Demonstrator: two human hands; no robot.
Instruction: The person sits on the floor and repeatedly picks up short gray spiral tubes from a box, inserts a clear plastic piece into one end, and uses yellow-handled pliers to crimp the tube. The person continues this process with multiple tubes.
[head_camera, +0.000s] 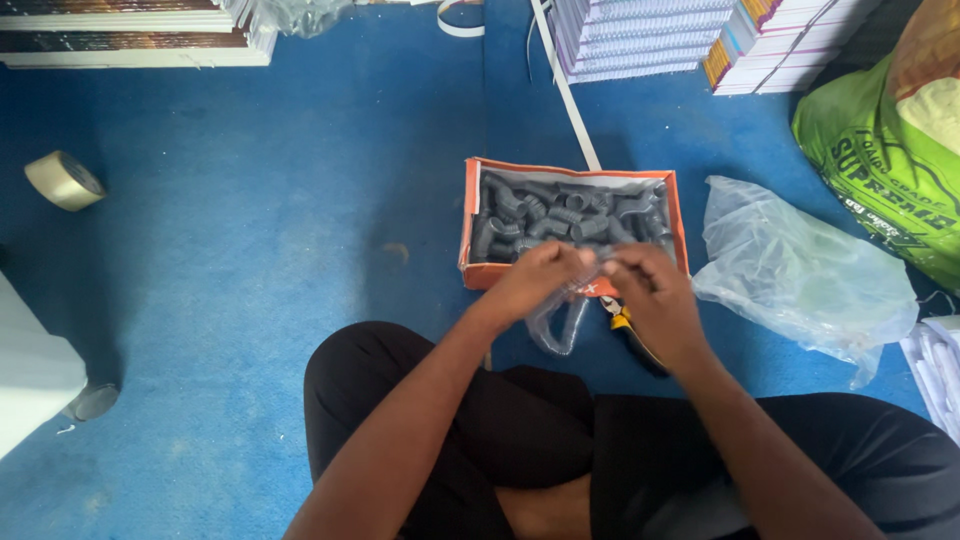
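I sit cross-legged on a blue carpet. My left hand (535, 280) and my right hand (655, 295) meet in front of me, both pinching the top of a small clear plastic bag (560, 325) that hangs between them with grey pieces inside. Just beyond my hands lies an orange cardboard box (468, 215) filled with several grey pipe elbow fittings (560, 215). Yellow-handled pliers (625, 325) lie on the carpet under my right hand.
A crumpled clear plastic sheet (800, 270) lies to the right, with a green sack (885, 160) behind it. Stacks of notebooks (640, 35) line the far edge. A tape roll (63, 180) sits at the left, and a white strip (565, 85) runs toward the box.
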